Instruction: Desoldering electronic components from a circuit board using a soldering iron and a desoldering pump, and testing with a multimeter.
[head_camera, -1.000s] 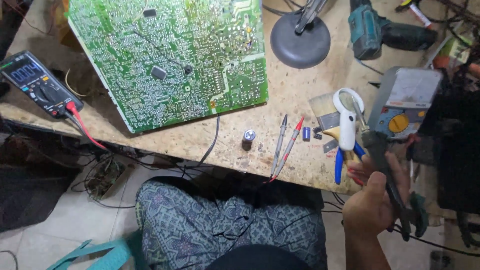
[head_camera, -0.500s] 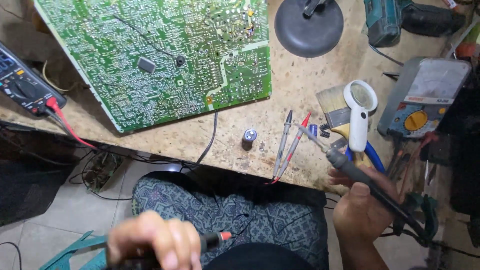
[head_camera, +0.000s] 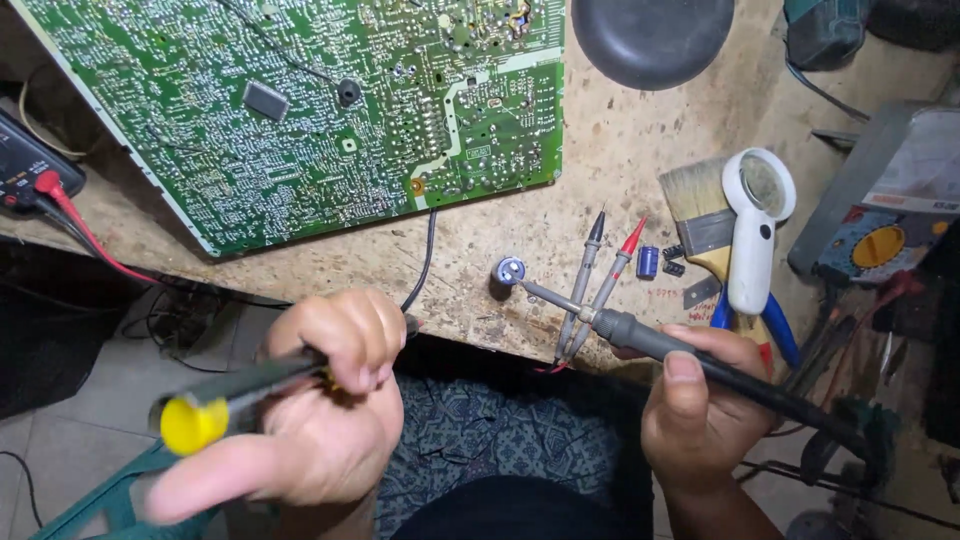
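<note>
Nearest, the left hand (head_camera: 320, 410) is fisted around a dark pump tool with a yellow end cap (head_camera: 215, 405). The right hand (head_camera: 700, 410) grips a black soldering iron (head_camera: 680, 350), tip at a small blue cylindrical capacitor (head_camera: 510, 270) on the worn wooden bench (head_camera: 610, 150), beside grey and red-tipped meter probes (head_camera: 600, 280); beyond lies a green printed circuit board (head_camera: 300, 100).

Rough worn wooden bench (head_camera: 600, 190), glossy green circuit board (head_camera: 300, 110), matt black plastic soldering iron (head_camera: 700, 360), patterned cloth (head_camera: 500, 450)

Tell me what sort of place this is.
Most likely an electronics repair bench. A large green circuit board lies solder side up on the worn worktop, the right hand holds a soldering iron, and two test probes lie near the worktop's front edge.
</note>
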